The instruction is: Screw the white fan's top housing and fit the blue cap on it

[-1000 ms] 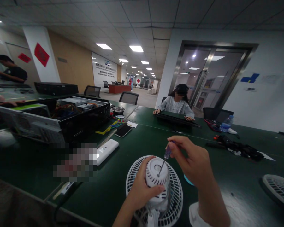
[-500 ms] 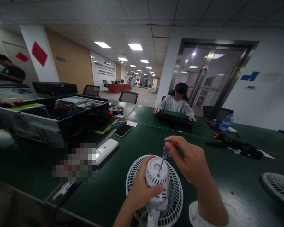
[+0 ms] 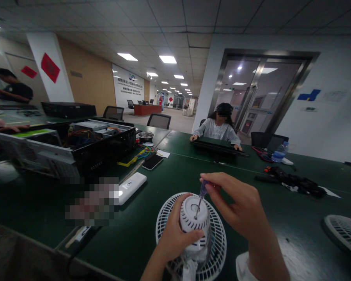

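As the right hand (image 3: 240,203) sinks lower, it pinches a small screwdriver (image 3: 203,190) against the white fan housing (image 3: 190,220); the left hand (image 3: 175,238) clasps that housing. Both hands sit at lower centre of the frame.

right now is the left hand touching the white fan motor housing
Touching. The head view shows the left hand wrapped around the slotted side of the white motor housing, with no gap between them.
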Available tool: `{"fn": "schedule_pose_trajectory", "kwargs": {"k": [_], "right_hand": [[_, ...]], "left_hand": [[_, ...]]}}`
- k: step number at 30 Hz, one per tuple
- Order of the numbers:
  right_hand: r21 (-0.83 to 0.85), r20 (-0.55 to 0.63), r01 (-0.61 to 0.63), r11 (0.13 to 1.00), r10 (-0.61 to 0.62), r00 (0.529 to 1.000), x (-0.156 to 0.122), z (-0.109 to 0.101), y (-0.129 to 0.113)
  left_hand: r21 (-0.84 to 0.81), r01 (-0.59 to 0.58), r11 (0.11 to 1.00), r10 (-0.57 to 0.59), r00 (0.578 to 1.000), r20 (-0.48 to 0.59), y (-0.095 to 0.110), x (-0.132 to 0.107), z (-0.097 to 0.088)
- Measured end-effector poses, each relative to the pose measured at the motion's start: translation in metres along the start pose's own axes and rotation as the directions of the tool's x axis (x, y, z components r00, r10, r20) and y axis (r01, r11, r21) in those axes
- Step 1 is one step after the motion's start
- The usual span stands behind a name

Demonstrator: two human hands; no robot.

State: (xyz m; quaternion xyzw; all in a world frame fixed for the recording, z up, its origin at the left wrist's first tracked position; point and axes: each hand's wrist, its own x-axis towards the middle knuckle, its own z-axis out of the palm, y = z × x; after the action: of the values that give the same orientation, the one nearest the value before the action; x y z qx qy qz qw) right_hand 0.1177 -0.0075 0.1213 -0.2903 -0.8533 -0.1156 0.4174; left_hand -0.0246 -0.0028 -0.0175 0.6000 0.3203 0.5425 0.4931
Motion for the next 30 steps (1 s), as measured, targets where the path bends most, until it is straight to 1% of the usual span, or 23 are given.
{"fn": "schedule_pose_trajectory", "kwargs": {"k": [3,5,9,12,15,17,21,23,27,30], "right_hand": [[-0.005,-0.027,-0.024,1.000,0.024,0.999,0.001,0.002,0.000],[-0.021,-0.033,-0.015,1.000,0.015,0.999,0.003,0.004,0.001],[-0.041,-0.005,0.004,0.999,-0.004,1.000,0.003,0.004,0.002],[-0.017,0.018,-0.028,0.999,0.028,0.999,0.002,0.000,0.001],[0.027,0.022,-0.014,1.000,0.014,1.000,0.001,-0.002,0.000],[0.031,0.005,-0.016,0.999,0.015,1.000,0.000,0.000,0.000],[-0.081,-0.046,-0.016,0.997,0.013,0.999,0.001,0.007,-0.001],[-0.099,-0.028,-0.012,0.995,0.010,1.000,0.001,0.008,-0.002],[-0.025,0.005,-0.014,1.000,0.014,1.000,0.000,0.005,-0.005],[-0.015,-0.045,0.000,1.000,-0.001,0.999,0.000,0.004,-0.007]], "left_hand": [[0.000,0.012,1.000,-0.012,1.000,0.005,0.000,0.000,0.000],[-0.007,0.004,1.000,-0.004,1.000,0.001,-0.001,0.000,0.000],[-0.022,-0.017,1.000,0.017,1.000,0.000,-0.004,0.000,0.001],[-0.026,-0.032,0.999,0.031,1.000,-0.002,-0.005,0.001,0.001],[-0.026,-0.037,0.999,0.037,0.999,0.000,-0.005,0.000,0.001],[-0.023,-0.033,0.999,0.033,0.999,-0.002,-0.004,0.000,0.001],[0.003,-0.025,1.000,0.025,0.999,-0.022,-0.004,0.000,0.001],[0.008,-0.029,1.000,0.030,0.999,-0.026,-0.004,0.000,0.001],[-0.016,-0.024,1.000,0.024,1.000,-0.012,-0.003,0.000,0.002],[-0.015,-0.013,1.000,0.013,1.000,-0.015,-0.003,0.000,0.002]]}}
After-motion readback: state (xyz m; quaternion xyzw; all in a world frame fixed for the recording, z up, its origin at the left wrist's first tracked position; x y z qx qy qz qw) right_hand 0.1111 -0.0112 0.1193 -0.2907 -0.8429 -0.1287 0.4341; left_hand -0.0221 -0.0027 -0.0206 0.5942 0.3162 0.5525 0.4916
